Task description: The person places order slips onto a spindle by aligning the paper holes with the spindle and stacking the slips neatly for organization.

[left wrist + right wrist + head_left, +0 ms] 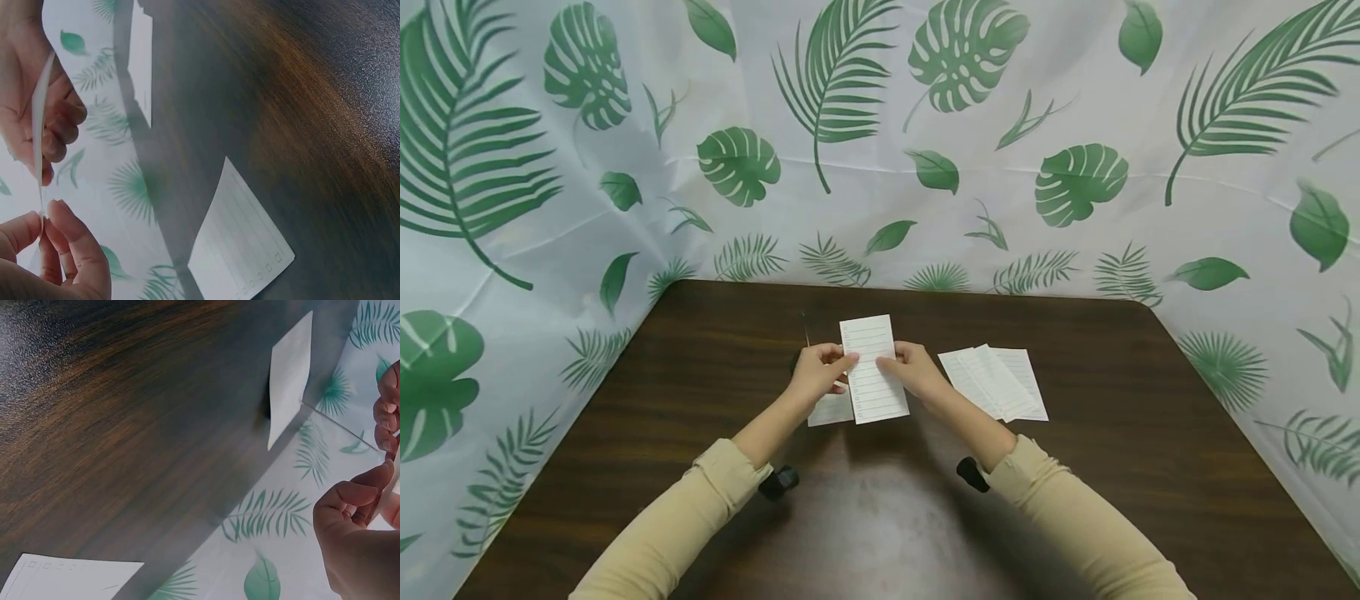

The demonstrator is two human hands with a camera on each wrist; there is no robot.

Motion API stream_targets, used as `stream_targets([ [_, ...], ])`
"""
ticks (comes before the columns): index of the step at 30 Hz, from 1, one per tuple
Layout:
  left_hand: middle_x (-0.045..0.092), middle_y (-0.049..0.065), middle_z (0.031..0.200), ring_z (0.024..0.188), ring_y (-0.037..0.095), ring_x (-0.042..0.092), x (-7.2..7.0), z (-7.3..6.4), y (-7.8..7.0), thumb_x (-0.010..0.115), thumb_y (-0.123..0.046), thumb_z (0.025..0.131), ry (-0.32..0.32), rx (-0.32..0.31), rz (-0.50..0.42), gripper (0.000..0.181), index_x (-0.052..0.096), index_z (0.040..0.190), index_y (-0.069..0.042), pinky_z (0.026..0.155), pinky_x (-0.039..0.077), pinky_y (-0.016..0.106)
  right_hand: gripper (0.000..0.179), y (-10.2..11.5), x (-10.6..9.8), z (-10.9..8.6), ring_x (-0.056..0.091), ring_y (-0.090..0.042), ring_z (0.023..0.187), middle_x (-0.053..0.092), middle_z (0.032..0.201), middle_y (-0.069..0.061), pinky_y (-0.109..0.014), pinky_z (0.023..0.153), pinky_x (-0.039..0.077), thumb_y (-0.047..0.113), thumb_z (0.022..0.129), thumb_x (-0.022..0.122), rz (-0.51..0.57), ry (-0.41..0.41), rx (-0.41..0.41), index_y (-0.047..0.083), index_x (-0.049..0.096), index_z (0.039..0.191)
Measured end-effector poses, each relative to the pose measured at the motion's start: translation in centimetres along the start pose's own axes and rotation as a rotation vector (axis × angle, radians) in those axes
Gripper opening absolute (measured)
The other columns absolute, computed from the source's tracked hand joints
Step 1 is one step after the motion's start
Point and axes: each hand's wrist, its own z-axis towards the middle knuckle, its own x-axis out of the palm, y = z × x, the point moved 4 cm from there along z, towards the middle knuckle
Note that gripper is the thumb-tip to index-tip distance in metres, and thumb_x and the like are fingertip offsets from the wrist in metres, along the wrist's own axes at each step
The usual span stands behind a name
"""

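A white lined slip of paper (872, 337) with a column of small checkboxes is held up between both hands over the table. My left hand (817, 373) pinches its left edge, and my right hand (917, 372) pinches the right edge, thumbs in front. Seen edge-on in the left wrist view, the slip (39, 119) runs between the fingers of both hands. A second lined slip (831, 411) lies below and behind the left hand, partly covered. To the right of the right hand, several similar slips (1026, 375) overlap in a loose fan.
A thin, dark, wire-like line (806, 327) sticks up beside the left hand; it also crosses the right wrist view (340, 425). The dark wooden table (1112, 467) meets a leaf-printed white curtain (880, 217) at the back and sides. Black wrist mounts (779, 482) show below the sleeves.
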Motion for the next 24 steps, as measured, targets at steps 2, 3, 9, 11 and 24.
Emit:
stream_targets([
  [2, 0.054, -0.002, 0.073, 0.058, 0.009, 0.055, -0.3, -0.1, -0.1, 0.064, -0.013, 0.09, -0.013, 0.0, -0.011, 0.022, 0.061, 0.099, 0.007, 0.048, 0.052, 0.016, 0.031, 0.1, 0.1, -0.1, 0.062, -0.009, 0.068, 0.068, 0.1, -0.025, -0.021, 0.061, 0.053, 0.01, 0.096, 0.051, 0.001, 0.013, 0.0, -0.011, 0.055, 0.118],
  [3, 0.054, -0.002, 0.074, 0.058, 0.009, 0.055, -0.4, -0.1, -0.2, 0.063, -0.013, 0.09, -0.02, 0.003, -0.012, 0.022, 0.06, 0.099, 0.007, 0.049, 0.051, 0.015, 0.03, 0.1, 0.2, -0.2, 0.061, -0.009, 0.068, 0.068, 0.099, -0.024, -0.021, 0.06, 0.052, 0.011, 0.096, 0.051, 0.005, 0.019, 0.004, -0.01, 0.056, 0.117],
  [9, 0.054, -0.002, 0.074, 0.057, 0.008, 0.054, -1.7, -0.1, -0.7, 0.063, -0.013, 0.09, -0.061, 0.017, 0.003, 0.023, 0.06, 0.1, 0.007, 0.049, 0.051, 0.015, 0.02, 0.1, 0.4, -0.6, 0.049, -0.01, 0.055, 0.062, 0.069, -0.003, -0.021, 0.05, 0.04, 0.009, 0.095, 0.052, -0.007, 0.062, -0.011, -0.008, 0.059, 0.101],
  [11, 0.054, -0.002, 0.073, 0.056, 0.007, 0.054, -2.0, 0.0, -0.8, 0.063, -0.013, 0.09, -0.065, 0.025, 0.012, 0.023, 0.061, 0.101, 0.007, 0.05, 0.053, 0.017, 0.018, 0.1, 0.4, -0.6, 0.044, -0.011, 0.052, 0.055, 0.063, 0.002, -0.021, 0.048, 0.037, 0.009, 0.095, 0.052, -0.013, 0.079, -0.035, -0.008, 0.059, 0.098],
  [24, 0.055, -0.003, 0.067, 0.058, 0.009, 0.056, -4.2, 0.9, -2.9, 0.06, -0.017, 0.093, -0.116, 0.125, 0.097, 0.027, 0.063, 0.106, 0.006, 0.046, 0.046, 0.017, 0.017, 2.6, 1.1, 0.1, 0.038, -0.01, 0.049, 0.048, 0.057, 0.002, -0.02, 0.046, 0.034, 0.008, 0.095, 0.052, -0.06, 0.093, -0.053, -0.007, 0.059, 0.095],
])
